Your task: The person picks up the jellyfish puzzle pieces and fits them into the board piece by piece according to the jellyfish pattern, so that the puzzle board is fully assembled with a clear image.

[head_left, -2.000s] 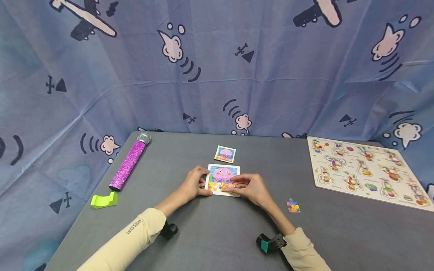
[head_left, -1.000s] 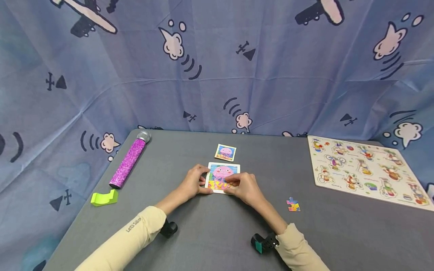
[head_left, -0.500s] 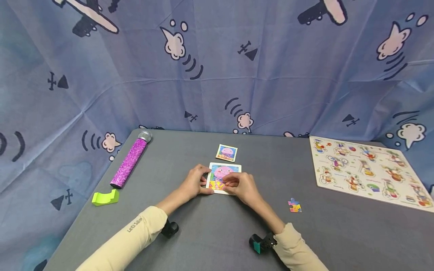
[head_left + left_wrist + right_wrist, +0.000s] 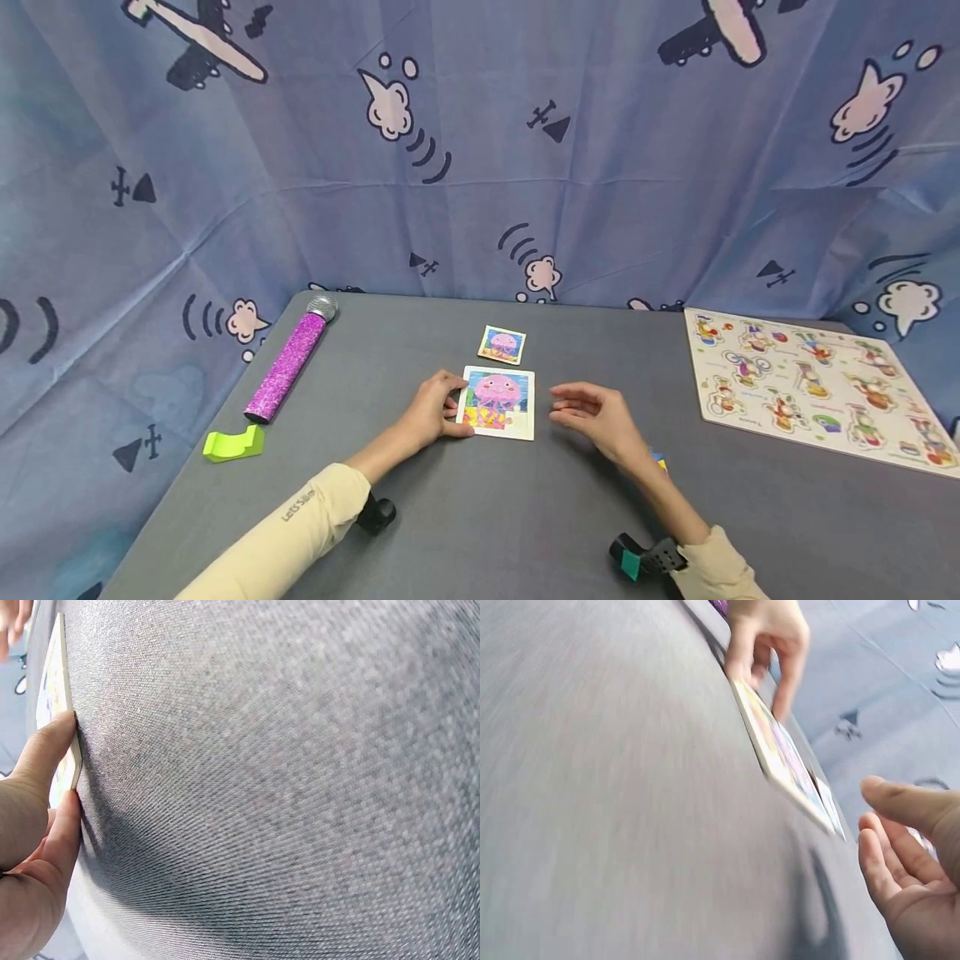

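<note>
A small square jigsaw puzzle (image 4: 497,396) with a pink jellyfish picture lies in a white-rimmed tray on the grey table. Its lower right corner shows pale bare tray. My left hand (image 4: 435,408) grips the left edge, thumb and fingers around the lower left corner; the left wrist view shows the thumb (image 4: 52,742) on the rim. To the right of the puzzle my right hand (image 4: 600,418) hovers with relaxed fingers and nothing between them. A loose puzzle piece (image 4: 660,462) is mostly hidden behind my right wrist. Beyond the puzzle lies a smaller jellyfish picture card (image 4: 502,345).
At the left lies a glittery purple microphone (image 4: 288,367), with a lime-green stand-like block (image 4: 233,444) in front of it. A large white board with animal figures (image 4: 813,383) covers the right back of the table. A blue patterned curtain (image 4: 480,167) hangs behind.
My right hand pressed a yellow piece into the puzzle's lower part, then let go and moved right, now partly covering the loose piece. My left hand has stayed on the puzzle.
</note>
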{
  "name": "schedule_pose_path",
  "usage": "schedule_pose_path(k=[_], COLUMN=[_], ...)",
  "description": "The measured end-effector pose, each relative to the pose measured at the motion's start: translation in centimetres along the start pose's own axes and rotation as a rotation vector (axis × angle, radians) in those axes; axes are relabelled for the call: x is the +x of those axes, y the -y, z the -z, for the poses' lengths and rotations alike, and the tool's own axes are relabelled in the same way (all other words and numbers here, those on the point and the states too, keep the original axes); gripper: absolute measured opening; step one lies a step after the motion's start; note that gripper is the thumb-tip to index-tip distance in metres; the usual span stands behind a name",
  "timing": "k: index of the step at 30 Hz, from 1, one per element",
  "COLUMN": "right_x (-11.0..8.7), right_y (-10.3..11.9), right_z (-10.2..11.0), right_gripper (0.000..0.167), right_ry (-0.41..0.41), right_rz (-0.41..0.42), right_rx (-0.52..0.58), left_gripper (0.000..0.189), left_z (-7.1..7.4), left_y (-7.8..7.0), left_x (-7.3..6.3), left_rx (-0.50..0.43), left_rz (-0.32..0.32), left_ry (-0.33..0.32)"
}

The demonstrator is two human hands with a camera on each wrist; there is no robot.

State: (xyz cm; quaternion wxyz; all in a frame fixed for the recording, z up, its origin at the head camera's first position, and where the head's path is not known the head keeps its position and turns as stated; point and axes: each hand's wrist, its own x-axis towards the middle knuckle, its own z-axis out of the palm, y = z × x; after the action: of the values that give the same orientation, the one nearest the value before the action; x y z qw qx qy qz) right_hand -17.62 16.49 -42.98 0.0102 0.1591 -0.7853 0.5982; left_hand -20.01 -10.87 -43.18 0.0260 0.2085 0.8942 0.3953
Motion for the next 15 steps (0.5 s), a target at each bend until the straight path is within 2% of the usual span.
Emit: schedule_pose_path(k=[3,6,13,15], right_x=[-1.3,-2.5,-5.0,-5.7], right_y=[-0.2,-0.5,-1.3,-1.5], right_z=[2.0,3.8,7.4,8.2], right_gripper=[0.033,0.034,0.034,0.034], right_ry=[-0.025,-0.05,-0.061,-0.05], right_rz=[0.011,0.017,-0.07,-0.073], right_rx=[0.006,-0.032,-0.155,-0.178], left_gripper=[0.065,0.065,0.065,0.065], left_z=[0.1,0.1,-0.1,-0.1], left_y=[0.0,-0.1,-0.1,-0.1], left_x=[-0.1,-0.1,-0.1,-0.1], left_rx=[0.0,-0.001,-0.004,-0.008], left_rz=[-0.003,0.006,-0.013,-0.016], left_ry=[-0.009,-0.009,-0.011,-0.005])
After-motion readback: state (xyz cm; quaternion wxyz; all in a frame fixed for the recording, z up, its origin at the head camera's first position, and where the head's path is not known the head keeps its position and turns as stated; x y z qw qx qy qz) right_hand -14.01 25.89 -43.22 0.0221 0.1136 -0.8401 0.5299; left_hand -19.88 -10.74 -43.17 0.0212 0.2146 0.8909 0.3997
